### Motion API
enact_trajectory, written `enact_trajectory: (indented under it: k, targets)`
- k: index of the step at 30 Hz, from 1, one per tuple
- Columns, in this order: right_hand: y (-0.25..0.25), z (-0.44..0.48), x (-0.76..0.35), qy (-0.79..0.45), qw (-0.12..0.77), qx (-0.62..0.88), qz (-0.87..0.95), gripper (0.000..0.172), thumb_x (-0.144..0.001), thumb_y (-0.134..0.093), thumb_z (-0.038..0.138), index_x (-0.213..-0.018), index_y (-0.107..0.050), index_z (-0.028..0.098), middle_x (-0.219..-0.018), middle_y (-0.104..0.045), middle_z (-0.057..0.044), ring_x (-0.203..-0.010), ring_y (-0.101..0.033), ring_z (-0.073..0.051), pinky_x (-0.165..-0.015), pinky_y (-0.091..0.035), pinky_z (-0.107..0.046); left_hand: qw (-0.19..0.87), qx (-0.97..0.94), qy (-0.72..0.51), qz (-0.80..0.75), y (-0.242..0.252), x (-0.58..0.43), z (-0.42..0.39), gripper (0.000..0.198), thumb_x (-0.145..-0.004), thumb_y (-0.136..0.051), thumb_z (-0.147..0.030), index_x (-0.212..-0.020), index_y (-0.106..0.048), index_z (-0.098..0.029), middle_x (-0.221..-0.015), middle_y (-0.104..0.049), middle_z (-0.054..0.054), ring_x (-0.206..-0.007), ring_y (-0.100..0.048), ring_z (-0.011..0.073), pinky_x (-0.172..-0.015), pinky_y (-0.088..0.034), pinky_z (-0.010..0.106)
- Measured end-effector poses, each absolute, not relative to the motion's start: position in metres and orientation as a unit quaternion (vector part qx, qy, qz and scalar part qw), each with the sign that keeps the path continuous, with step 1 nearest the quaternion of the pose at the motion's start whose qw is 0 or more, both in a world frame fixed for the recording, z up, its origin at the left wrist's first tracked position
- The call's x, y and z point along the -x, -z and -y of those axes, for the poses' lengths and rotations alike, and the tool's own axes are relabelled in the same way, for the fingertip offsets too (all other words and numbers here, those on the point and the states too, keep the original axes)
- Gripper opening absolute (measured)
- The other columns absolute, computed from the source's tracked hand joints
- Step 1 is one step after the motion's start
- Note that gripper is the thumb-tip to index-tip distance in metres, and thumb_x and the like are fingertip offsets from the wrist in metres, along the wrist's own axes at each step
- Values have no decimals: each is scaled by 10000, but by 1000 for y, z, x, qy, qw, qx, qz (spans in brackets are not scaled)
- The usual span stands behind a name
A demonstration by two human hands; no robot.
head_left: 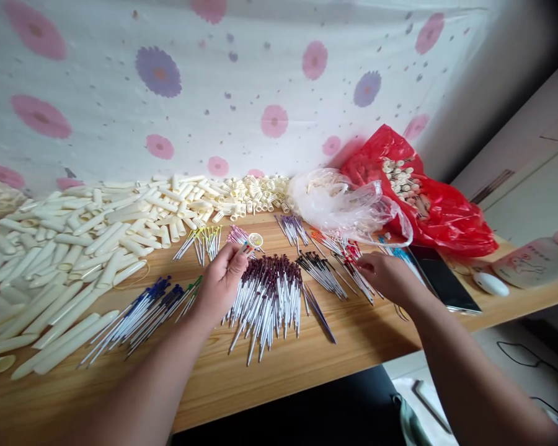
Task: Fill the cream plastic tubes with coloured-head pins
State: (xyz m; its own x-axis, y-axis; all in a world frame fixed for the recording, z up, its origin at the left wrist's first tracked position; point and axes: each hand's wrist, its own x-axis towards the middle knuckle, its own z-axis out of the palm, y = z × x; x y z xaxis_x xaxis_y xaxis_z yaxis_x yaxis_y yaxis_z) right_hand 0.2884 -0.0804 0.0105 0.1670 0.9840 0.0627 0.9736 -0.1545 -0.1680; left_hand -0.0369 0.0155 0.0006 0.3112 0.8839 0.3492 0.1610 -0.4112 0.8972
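Note:
My left hand (223, 272) is closed round a small cream plastic piece (255, 240) with coloured tips showing in it, above the wooden table. My right hand (384, 269) is at the red-tipped refills (353, 254), its fingers bent together; whether it grips one is hidden. Between my hands lies a large fan of maroon-tipped white refills (270, 291). Black-tipped refills (323, 272) lie beside the red ones. Blue-tipped refills (144, 316) are left of my left wrist. Yellow-tipped (204, 241) and purple-tipped (292, 228) ones lie farther back.
Cream pen barrels (93, 235) are heaped at the left and back. A clear plastic bag (339, 201) and a red bag (456, 217) with cream parts lie at the back right. A black phone (444, 279) and a white mouse (491, 284) are at the right.

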Motion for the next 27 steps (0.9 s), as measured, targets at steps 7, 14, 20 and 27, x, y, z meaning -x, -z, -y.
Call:
enact_trajectory:
  k: [7, 14, 20, 27]
  targets:
    - [8, 95, -281, -30, 31, 802, 596, 187, -817, -487, 286, -901, -619, 184, -860, -678, -76, -750, -602, -196, -627, -349, -266, 431, -713, -449, -323, 5, 35, -17, 364, -841, -507, -556, -824, -559, -197, -713, -525, -13, -680, -488, 142, -643, -382, 259]
    - [11, 86, -275, -10, 29, 803, 595, 176, -826, -462, 257, -863, -611, 173, -834, -669, -98, -767, -613, -235, -643, -357, -299, 453, -725, -446, -265, 2, 36, -14, 438, -802, -507, -621, -872, -577, -195, -731, -523, 5, -711, -485, 159, -684, -397, 286]
    - [9, 81, -257, -11, 77, 753, 653, 255, -876, -448, 322, -910, -652, 173, -948, -656, -98, -893, -607, -224, -759, -403, -296, 448, -739, -456, -215, -4, 38, -11, 460, -797, -497, -636, -873, -602, -194, -769, -551, 32, -764, -513, 183, -703, -409, 304]
    - [10, 76, -242, -24, 33, 765, 643, 221, -857, -465, 245, -849, -671, 167, -928, -670, -110, -903, -621, -230, -739, -397, -291, 460, -734, -452, -212, -4, 39, -11, 420, -809, -509, -609, -890, -611, -209, -727, -537, 13, -739, -512, 174, -692, -413, 304]
